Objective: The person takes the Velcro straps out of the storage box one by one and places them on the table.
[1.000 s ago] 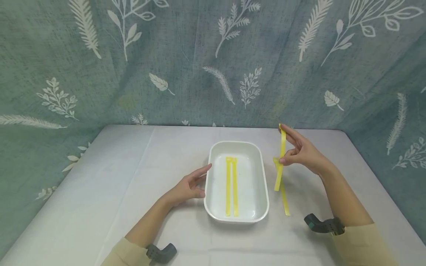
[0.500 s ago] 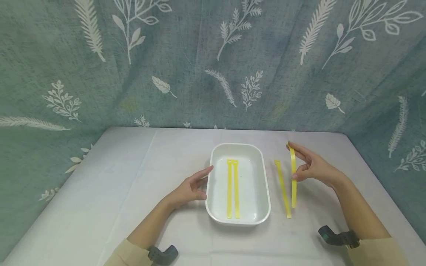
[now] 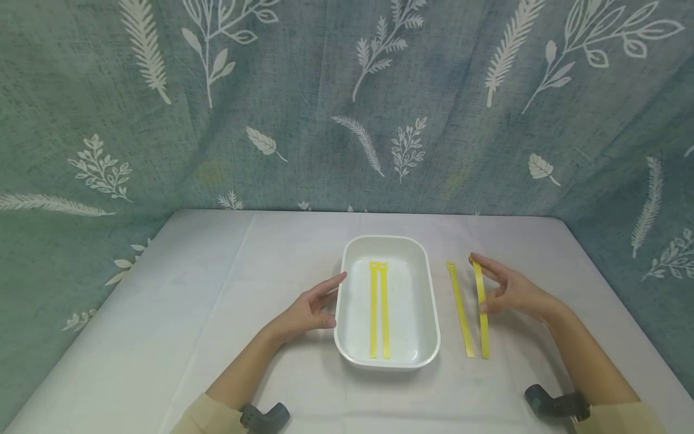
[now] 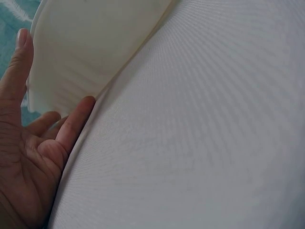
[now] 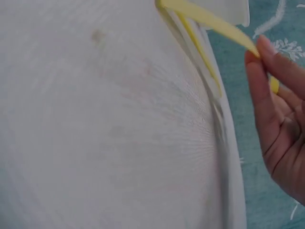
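Note:
My right hand [image 3: 515,293] pinches a yellow cable tie [image 3: 482,319] between thumb and fingers, its far end at the fingertips. The tie's near end hangs low, at or close to the table; whether it touches is unclear. Just left of it a second flat yellow cable tie [image 3: 461,313] lies on the table. My left hand [image 3: 303,310] rests with extended fingers against the left side of a white tray [image 3: 412,301]. In the left wrist view, the fingertips touch the tray's outer wall [image 4: 95,47]. Two yellow cable ties [image 3: 379,313] lie side by side inside the tray, wider ends away from me.
A white cloth [image 3: 244,259] covers the table. Behind it hangs a blue-green curtain [image 3: 303,90] with white leaf prints, which also runs along both sides. Dark wrist devices [image 3: 555,402] sit at both sleeves.
The right hand has moved right, toward me and down with its cable tie, bringing it beside the one on the table. My left hand and the tray have stayed in place.

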`<state>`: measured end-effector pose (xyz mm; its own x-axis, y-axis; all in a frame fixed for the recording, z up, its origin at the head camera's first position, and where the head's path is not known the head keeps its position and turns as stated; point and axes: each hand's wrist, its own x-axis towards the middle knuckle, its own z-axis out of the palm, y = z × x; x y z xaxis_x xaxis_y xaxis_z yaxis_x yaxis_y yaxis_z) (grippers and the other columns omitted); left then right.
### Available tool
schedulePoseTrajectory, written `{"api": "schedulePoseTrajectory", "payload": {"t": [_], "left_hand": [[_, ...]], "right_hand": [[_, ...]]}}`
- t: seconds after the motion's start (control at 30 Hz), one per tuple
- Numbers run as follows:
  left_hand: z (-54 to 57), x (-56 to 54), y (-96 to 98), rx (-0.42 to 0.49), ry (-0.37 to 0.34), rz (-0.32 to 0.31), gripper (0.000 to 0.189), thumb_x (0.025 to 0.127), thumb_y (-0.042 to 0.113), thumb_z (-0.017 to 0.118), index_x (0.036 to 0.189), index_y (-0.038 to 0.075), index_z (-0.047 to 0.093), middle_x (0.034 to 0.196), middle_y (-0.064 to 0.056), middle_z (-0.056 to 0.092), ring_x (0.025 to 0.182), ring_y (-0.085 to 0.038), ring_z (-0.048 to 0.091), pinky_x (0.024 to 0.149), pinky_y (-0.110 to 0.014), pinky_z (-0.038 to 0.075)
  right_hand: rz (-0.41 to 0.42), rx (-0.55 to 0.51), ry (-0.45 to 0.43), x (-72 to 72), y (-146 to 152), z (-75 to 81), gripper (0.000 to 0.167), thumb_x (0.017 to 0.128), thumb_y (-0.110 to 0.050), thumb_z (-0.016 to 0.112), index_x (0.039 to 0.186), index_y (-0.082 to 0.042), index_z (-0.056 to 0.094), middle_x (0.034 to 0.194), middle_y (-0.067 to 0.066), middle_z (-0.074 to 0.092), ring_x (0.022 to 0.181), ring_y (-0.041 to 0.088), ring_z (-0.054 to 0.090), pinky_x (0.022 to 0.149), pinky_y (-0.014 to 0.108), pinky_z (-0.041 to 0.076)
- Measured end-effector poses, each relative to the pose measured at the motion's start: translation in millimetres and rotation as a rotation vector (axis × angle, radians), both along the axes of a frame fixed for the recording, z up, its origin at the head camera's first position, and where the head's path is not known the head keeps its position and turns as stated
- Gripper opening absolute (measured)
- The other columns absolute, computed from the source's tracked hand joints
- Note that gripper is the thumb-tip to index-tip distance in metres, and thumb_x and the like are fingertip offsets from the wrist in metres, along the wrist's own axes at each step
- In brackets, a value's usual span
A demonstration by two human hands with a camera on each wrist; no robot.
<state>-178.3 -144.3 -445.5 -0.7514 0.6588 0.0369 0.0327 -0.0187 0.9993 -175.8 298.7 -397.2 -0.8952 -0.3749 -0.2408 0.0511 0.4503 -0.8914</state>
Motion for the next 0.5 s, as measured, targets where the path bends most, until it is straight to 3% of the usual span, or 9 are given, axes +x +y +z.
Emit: {"api": "schedulePoseTrajectory", "payload": {"t": [0.3,0.5], "left_hand": [[-0.8,-0.1,0.0,0.014,-0.022,0.002,0.091,0.076,0.020,0.080,0.150,0.017,0.026,0.159,-0.003,0.013,0.143,-0.034,0.018,0.096,-0.036,0.049],[-1.6,0.5,-0.5,0.029,-0.032,0.000,0.092,0.076,0.018,0.080,0.150,0.016,0.026,0.159,-0.004,0.012,0.143,-0.034,0.017,0.096,-0.038,0.050]], "right_hand": [[-0.028,0.039,0.019,1.6,1,-15.0,0.107,0.071,-0.013,0.082,0.153,-0.017,0.013,0.157,0.021,0.006,0.047,0.014,0.043,0.050,0.024,0.046],[-0.027,0.050,0.048,1.1,0,-20.3,0.109,0.070,-0.015,0.083,0.153,-0.016,0.013,0.156,0.023,0.007,0.054,0.016,0.053,0.059,0.022,0.048]]}}
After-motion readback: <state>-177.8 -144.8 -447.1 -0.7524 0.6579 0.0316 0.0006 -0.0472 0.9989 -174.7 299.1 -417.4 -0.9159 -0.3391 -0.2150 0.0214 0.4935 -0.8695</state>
